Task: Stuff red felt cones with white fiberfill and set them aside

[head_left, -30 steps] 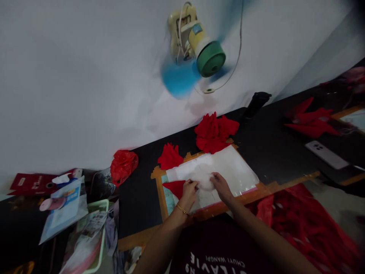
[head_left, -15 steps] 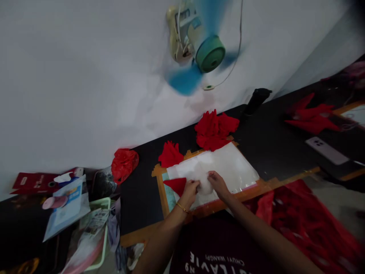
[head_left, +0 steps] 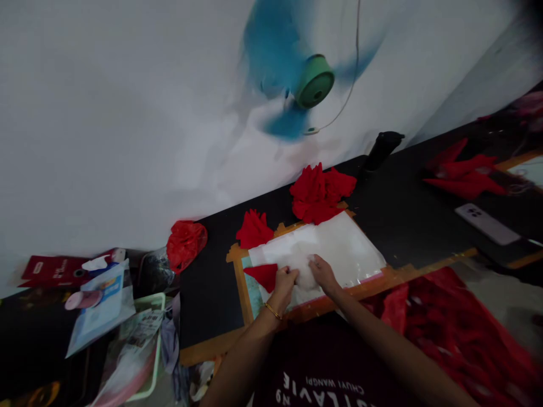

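Between my two hands is a pale, fluffy white tuft [head_left: 304, 272], like fibre stuffing, its edges hard to make out against the white sheet. My left hand [head_left: 285, 281] pinches its left side, fingers closed. On the opposite side my right hand [head_left: 323, 273] has thumb and fingertips drawn together on the tuft. A pointed red cloth piece [head_left: 263, 275] lies just left of my left hand, partly behind it. Both hands are over a white sheet [head_left: 352, 244] taped down on the black table.
Red cloth pieces lie in a small pile [head_left: 253, 229] and a larger pile [head_left: 318, 192] behind the sheet. A red plastic bag [head_left: 185, 244] sits left. Right are a phone [head_left: 487, 224] and a black cup-like object [head_left: 384, 150]. A spinning fan [head_left: 314, 82] hangs above. A large red bag [head_left: 458, 333] lies below the table edge.
My hands stay almost in place at the white tuft, with only slight finger movement. The fan's blades have turned and its head appears to have swung.
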Demonstrator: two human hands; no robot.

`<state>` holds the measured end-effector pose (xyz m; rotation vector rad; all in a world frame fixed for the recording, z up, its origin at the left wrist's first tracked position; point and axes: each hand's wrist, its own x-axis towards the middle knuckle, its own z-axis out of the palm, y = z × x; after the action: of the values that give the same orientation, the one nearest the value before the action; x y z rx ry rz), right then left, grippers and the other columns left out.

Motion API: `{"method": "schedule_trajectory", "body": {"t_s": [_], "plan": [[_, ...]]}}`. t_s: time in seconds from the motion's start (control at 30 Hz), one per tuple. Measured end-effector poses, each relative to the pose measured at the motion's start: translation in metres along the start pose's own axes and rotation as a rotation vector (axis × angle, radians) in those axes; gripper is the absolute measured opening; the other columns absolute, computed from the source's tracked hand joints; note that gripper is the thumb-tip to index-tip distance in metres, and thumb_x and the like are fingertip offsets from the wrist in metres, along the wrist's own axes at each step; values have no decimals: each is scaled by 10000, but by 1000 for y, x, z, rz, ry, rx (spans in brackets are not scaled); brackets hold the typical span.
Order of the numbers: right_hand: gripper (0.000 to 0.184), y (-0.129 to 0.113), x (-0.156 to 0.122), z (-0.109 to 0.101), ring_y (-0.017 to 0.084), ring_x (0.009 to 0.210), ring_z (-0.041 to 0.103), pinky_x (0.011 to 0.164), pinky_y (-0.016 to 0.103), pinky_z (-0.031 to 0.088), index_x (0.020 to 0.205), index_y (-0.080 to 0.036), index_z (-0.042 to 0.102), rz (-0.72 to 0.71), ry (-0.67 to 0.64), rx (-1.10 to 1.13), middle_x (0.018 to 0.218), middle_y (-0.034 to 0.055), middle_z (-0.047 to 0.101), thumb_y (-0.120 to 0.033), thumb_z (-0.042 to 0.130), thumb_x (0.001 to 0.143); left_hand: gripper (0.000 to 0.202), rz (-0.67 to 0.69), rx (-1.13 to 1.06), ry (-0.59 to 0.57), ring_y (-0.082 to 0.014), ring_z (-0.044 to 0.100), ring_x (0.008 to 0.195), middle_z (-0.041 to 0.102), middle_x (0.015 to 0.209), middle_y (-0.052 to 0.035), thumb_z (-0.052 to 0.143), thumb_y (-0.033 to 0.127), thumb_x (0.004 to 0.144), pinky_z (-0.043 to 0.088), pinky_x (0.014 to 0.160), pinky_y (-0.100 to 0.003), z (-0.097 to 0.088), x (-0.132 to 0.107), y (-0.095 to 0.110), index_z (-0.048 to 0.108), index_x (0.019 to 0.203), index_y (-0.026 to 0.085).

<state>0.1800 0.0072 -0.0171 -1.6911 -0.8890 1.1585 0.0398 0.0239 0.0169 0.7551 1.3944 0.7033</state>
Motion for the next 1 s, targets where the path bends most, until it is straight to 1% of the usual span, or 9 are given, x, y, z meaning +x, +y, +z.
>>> {"method": "schedule_trajectory", "body": {"t_s": [0.13,0.27,0.33,0.43,0.53,0.63,0.73,0.87,1.0], "plan": [[362,7,3,-11,227,724,593,660,350,489,906,-208,649,-19,26,0,838,54,691,-516,495,791,129,-1,55,4,-93,437,477,486,506,35,637,237,598,317,468,-226,-14,2,-3,522,573,183],[389,17,9,-17,255,808,625,761,397,508,943,-216,668,-33,25,-36,883,61,716,-536,520,776,163,-25,106,-2,-95,456,489,486,532,38,677,264,625,370,483,-223,-20,10,-9,538,630,178],[389,22,14,-19,268,862,636,823,425,505,954,-225,679,-35,-6,-58,936,68,725,-538,562,756,198,-37,145,-7,-105,496,525,525,599,25,714,265,626,398,499,-225,-18,16,-13,591,741,161],[480,28,20,-33,300,990,630,884,467,492,1112,-203,655,-72,-29,-158,1145,129,686,-523,595,759,447,-24,220,25,-117,544,614,589,809,-20,758,213,601,441,552,-242,-15,24,-18,608,1017,152],[587,24,18,-55,339,1226,516,994,507,430,1315,-181,546,-299,-22,-453,1411,185,508,-463,603,804,589,60,305,71,-133,561,724,582,1050,-82,735,132,599,484,680,-294,-17,27,-24,566,1162,163],[743,11,11,-65,361,1399,329,1085,522,335,1444,-217,421,-581,-179,-785,1592,159,245,-352,703,770,571,175,386,67,-178,572,859,553,1174,-121,676,69,613,473,845,-351,-17,23,-30,580,1169,157],[975,2,13,-52,369,1464,199,1132,559,234,1512,-264,295,-788,-391,-1003,1631,139,100,-265,803,680,512,268,480,4,-236,571,972,557,1187,-137,636,55,629,447,923,-383,-11,20,-36,606,1131,153],[1026,15,35,-23,379,1454,229,1106,581,250,1486,-288,346,-912,-588,-1101,1620,144,154,-196,852,599,400,334,585,-69,-270,558,1063,587,1129,-125,591,55,665,434,963,-403,-9,14,-44,635,1045,174],[665,48,52,-25,335,1362,409,1017,474,393,1330,-288,558,-914,-736,-1074,1553,82,373,-140,740,708,368,360,664,-27,-268,510,1158,569,1162,-122,537,74,737,370,1057,-427,-31,-3,-50,622,1077,182]]}}
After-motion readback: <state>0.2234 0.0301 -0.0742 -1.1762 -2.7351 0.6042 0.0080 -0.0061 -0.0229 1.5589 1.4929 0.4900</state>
